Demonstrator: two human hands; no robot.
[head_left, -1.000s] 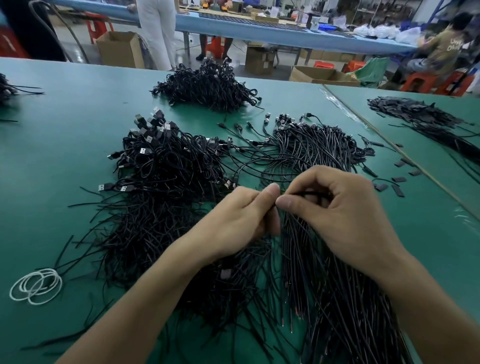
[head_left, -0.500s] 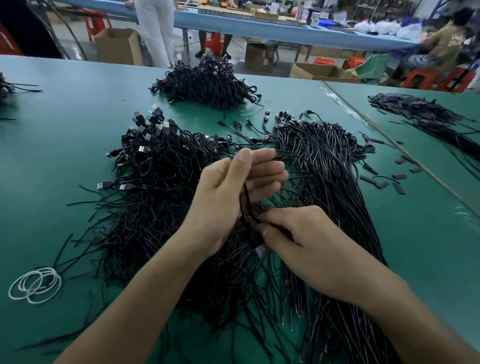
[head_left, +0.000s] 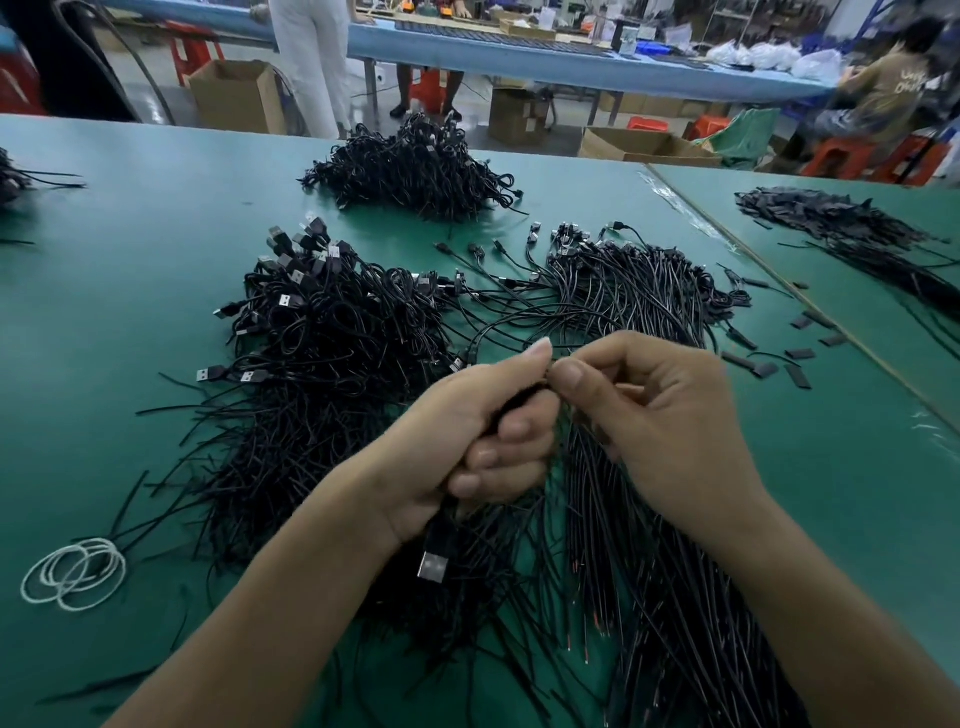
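Gripping cable (head_left: 511, 409) in L hand (head_left: 467, 436) fist, USB plug (head_left: 432, 566) dangling toward wearer. R hand (head_left: 670, 415) pinches cable's far end right by L thumb. Axis runs near-far, above pile (head_left: 332, 332).

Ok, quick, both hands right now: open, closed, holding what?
Left hand: closed round a black USB cable, plug hanging below the fist.
Right hand: fingers curled, pinching what looks like that cable's upper end.
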